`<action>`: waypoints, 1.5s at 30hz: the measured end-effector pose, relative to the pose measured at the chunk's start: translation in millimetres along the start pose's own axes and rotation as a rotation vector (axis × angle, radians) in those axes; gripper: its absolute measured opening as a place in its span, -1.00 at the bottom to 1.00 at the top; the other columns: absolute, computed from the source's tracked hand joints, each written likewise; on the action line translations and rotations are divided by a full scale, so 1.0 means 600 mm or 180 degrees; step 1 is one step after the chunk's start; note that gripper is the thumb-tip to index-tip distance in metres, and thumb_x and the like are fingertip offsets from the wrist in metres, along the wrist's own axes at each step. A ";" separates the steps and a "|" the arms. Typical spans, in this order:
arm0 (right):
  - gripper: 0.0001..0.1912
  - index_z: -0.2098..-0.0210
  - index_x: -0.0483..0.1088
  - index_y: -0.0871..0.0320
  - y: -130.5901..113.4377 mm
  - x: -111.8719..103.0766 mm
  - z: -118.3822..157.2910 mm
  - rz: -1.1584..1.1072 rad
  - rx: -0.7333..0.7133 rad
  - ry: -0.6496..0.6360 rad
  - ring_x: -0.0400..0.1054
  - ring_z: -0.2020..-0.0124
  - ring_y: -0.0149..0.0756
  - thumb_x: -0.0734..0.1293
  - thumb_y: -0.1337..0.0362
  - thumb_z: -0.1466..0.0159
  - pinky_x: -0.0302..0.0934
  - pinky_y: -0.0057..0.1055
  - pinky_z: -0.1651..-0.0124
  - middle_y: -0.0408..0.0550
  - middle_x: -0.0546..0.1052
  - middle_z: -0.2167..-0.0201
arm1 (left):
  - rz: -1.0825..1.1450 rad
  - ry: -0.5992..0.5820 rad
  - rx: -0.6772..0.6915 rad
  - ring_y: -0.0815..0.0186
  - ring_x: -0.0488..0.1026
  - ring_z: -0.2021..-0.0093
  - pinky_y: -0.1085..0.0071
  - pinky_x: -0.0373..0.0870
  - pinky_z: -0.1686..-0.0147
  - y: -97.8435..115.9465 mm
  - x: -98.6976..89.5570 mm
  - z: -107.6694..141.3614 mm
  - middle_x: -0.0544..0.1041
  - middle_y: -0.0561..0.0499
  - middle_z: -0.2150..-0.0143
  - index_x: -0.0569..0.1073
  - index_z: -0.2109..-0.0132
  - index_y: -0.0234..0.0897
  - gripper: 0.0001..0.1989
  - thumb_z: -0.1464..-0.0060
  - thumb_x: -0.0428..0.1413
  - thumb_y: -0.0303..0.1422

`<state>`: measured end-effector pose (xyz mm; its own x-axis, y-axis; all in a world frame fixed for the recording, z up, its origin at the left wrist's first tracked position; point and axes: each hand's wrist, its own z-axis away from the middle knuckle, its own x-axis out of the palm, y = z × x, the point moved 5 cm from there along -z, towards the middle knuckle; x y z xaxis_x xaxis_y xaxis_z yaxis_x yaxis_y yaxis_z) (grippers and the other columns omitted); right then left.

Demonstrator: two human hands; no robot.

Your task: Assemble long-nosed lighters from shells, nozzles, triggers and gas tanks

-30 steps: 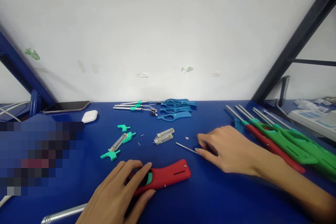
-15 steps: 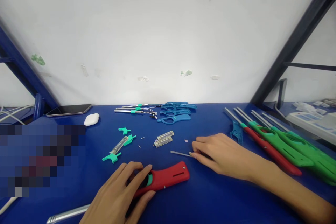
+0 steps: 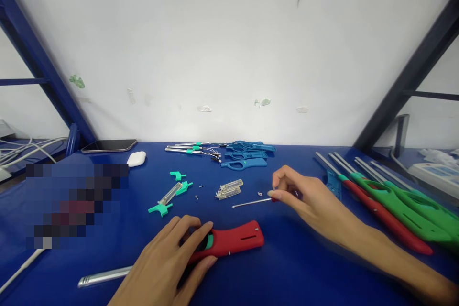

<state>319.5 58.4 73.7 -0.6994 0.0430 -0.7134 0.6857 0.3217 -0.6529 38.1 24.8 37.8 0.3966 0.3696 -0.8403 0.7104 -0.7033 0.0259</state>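
Observation:
My left hand [image 3: 172, 253] is wrapped over the trigger opening of a red long-nosed gas lighter [image 3: 238, 240]. The lighter lies on the blue table, and its metal tube [image 3: 105, 276] sticks out to the left from under my wrist. Between the thumb and fingers of my right hand [image 3: 304, 196] is the handle end of a thin screwdriver [image 3: 251, 202], with a bit of red showing at the fingertips. Its metal shaft points left, just above the lighter's butt end. Clear fuel tanks [image 3: 229, 189] and a tiny pale piece [image 3: 260, 193] lie beyond the shaft.
Green triggers [image 3: 160, 209], another clear tank [image 3: 170, 193] and small screws [image 3: 197, 197] lie left of centre. Blue shell halves [image 3: 247, 163] and metal tubes [image 3: 186, 150] line the back. Assembled green lighters [image 3: 405, 205] are at right. A phone [image 3: 109, 146] and white case [image 3: 136, 158] are back left.
My right hand has risen and turned, tilting the screwdriver so its handle end is higher. My left hand stays on the red lighter. The whole view has shifted slightly.

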 end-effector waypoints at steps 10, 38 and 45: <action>-0.63 -0.03 0.48 -0.03 0.001 -0.045 0.008 -0.1010 -0.0031 0.0832 0.53 0.28 -0.33 0.36 -0.12 -0.40 0.43 -0.44 0.20 -0.15 0.57 0.32 | -0.0164 0.0076 0.0150 0.28 0.67 0.12 0.45 0.67 0.14 -0.002 0.002 0.000 0.63 0.04 0.01 0.50 -0.20 -0.04 -0.64 -0.47 -0.04 -0.08; -0.67 -0.20 0.40 -0.20 -0.041 -0.004 0.029 -0.1362 -0.1174 0.0552 0.53 0.25 -0.42 0.29 0.29 -0.52 0.52 -0.51 0.26 -0.17 0.45 0.21 | -0.0586 0.0278 0.0332 0.14 0.70 0.02 0.30 0.70 0.14 0.000 0.008 0.016 0.67 0.02 -0.07 0.54 -0.20 -0.07 -0.58 -0.47 -0.07 -0.04; -0.68 -0.19 0.41 -0.20 -0.045 -0.011 0.034 -0.1509 -0.1190 0.0696 0.54 0.23 -0.37 0.30 0.29 -0.51 0.52 -0.47 0.31 -0.17 0.43 0.22 | -0.0063 0.0102 0.0084 0.27 0.67 0.11 0.43 0.67 0.13 0.001 0.000 -0.001 0.62 0.01 -0.01 0.52 -0.21 -0.05 -0.63 -0.46 -0.02 -0.08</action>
<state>309.5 30.0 90.7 -0.9615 -0.0056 -0.2748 0.2030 0.6595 -0.7238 38.9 24.7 38.5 0.4014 0.4025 -0.8227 0.7028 -0.7114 -0.0051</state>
